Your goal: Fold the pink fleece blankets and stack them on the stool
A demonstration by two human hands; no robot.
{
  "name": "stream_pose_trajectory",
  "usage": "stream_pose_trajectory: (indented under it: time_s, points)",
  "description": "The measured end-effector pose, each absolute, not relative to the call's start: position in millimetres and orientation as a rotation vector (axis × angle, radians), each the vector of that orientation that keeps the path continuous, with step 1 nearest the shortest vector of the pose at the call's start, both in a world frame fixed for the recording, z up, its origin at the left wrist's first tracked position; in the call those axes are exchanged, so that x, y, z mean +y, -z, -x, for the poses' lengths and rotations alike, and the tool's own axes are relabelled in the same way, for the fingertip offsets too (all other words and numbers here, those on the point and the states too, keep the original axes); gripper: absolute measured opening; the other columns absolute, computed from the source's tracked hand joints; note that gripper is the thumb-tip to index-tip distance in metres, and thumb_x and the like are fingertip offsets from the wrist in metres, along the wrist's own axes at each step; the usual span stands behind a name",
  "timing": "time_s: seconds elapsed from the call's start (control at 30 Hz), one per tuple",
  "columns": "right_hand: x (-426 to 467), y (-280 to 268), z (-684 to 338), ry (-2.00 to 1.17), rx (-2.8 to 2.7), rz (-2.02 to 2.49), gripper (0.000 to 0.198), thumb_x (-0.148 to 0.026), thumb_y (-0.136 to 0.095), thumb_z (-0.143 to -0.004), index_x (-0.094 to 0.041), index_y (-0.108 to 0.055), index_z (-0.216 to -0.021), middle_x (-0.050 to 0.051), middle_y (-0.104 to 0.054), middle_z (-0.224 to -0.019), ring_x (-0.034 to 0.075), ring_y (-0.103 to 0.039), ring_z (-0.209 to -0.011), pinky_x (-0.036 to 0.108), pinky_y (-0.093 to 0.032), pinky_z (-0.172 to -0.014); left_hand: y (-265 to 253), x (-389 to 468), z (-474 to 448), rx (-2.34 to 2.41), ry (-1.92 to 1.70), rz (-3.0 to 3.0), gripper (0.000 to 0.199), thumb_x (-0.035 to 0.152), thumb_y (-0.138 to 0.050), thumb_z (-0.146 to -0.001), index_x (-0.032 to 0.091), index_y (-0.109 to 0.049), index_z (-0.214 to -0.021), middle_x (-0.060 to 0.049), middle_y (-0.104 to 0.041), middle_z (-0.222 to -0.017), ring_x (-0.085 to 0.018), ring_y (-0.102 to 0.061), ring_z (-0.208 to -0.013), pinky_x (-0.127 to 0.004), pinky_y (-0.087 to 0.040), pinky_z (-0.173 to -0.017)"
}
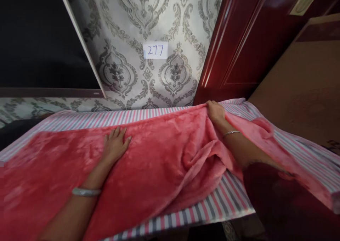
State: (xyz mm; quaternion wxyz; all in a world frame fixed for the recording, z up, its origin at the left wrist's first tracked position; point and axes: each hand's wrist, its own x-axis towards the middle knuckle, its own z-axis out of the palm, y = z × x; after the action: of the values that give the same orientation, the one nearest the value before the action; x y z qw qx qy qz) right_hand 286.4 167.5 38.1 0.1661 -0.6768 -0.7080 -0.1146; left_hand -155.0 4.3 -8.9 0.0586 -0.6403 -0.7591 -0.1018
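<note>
A plush coral-red blanket (148, 163) is spread over a table or bed covered with a pink, grey and white striped cloth (122, 117). My left hand (116, 143) lies flat on the blanket near its far edge, fingers spread. At the far right, my right hand (214, 110) has its fingers closed around the blanket's far edge. Loose folds bunch up just below that hand, and part of the blanket runs on to the right beneath my forearm.
Patterned wallpaper with a paper label (155, 50) reading 277 rises behind. A dark screen (47, 39) hangs at the left. To the right are a dark red door (241, 39) and a large cardboard box (300, 81).
</note>
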Motion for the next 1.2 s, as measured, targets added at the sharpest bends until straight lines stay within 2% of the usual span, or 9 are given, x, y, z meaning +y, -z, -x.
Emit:
stream_pose_trajectory:
  time_s: [0.23, 0.4, 0.53, 0.67, 0.77, 0.9, 1.2]
  points:
    - [168.9, 18.2, -287.7, 0.142, -2.068, 1.990, 0.036, -0.020, -0.037, -0.098, -0.014, -0.066, -0.117, 0.017, -0.067, -0.114, 0.026, -0.062, -0.104, 0.033, -0.044, -0.083, 13.4, 6.2, 158.0, -2.308, 0.269, 1.906, 0.058, 0.040, -0.037, -0.097, 0.013, -0.048, -0.148, -0.018, -0.039, -0.158, -0.036, -0.034, -0.146, -0.058, -0.028, -0.115]
    - [173.4, 10.2, -286.8, 0.102, -2.177, 1.799, 0.038, -0.024, -0.042, -0.098, -0.019, -0.065, -0.127, 0.012, -0.067, -0.127, 0.025, -0.058, -0.119, 0.035, -0.042, -0.097, 7.6, 16.6, 160.2, -2.117, 0.335, 2.070, 0.051, 0.033, -0.036, -0.097, 0.019, -0.053, -0.143, -0.013, -0.044, -0.156, -0.032, -0.034, -0.146, -0.058, -0.024, -0.117]
    - [172.6, 0.0, -271.7, 0.035, -2.372, 1.547, 0.038, -0.030, -0.048, -0.098, -0.020, -0.064, -0.131, 0.009, -0.065, -0.134, 0.023, -0.057, -0.123, 0.032, -0.041, -0.100, -11.7, 41.1, 143.9, -2.034, 0.284, 2.282, 0.040, 0.032, -0.043, -0.096, 0.023, -0.065, -0.128, -0.013, -0.061, -0.139, -0.030, -0.048, -0.136, -0.056, -0.024, -0.117]
    - [165.8, 1.7, -263.3, 0.019, -2.399, 1.592, 0.031, -0.026, -0.056, -0.092, -0.019, -0.071, -0.118, 0.009, -0.073, -0.115, 0.025, -0.063, -0.107, 0.031, -0.044, -0.088, -24.0, 63.7, 120.7, -2.127, 0.297, 2.298, 0.032, 0.037, -0.052, -0.091, 0.022, -0.069, -0.114, -0.014, -0.072, -0.114, -0.029, -0.062, -0.116, -0.050, -0.037, -0.109]
    - [165.5, 1.8, -264.2, 0.042, -2.342, 1.649, 0.027, -0.023, -0.049, -0.094, -0.017, -0.073, -0.106, 0.012, -0.072, -0.105, 0.026, -0.061, -0.102, 0.033, -0.042, -0.086, -24.4, 74.7, 114.2, -2.162, 0.289, 2.182, 0.029, 0.032, -0.049, -0.092, 0.017, -0.070, -0.107, -0.016, -0.071, -0.110, -0.030, -0.064, -0.109, -0.042, -0.045, -0.096]
    - [179.1, -7.1, -261.2, 0.149, -2.185, 1.646, 0.033, -0.022, -0.038, -0.098, -0.014, -0.068, -0.109, 0.015, -0.068, -0.111, 0.027, -0.056, -0.105, 0.034, -0.039, -0.087, -23.8, 87.6, 117.9, -2.174, 0.430, 1.964, 0.032, 0.025, -0.038, -0.096, 0.014, -0.065, -0.110, -0.016, -0.068, -0.116, -0.029, -0.065, -0.107, -0.038, -0.047, -0.090]
    - [196.6, 19.4, -252.6, 0.024, -2.201, 1.760, 0.027, -0.023, -0.047, -0.098, -0.014, -0.068, -0.112, 0.015, -0.066, -0.112, 0.025, -0.055, -0.107, 0.033, -0.041, -0.088, -9.8, 100.2, 124.6, -2.279, 0.194, 2.093, 0.032, 0.030, -0.040, -0.096, 0.017, -0.067, -0.106, -0.014, -0.072, -0.111, -0.029, -0.065, -0.107, -0.035, -0.048, -0.084]
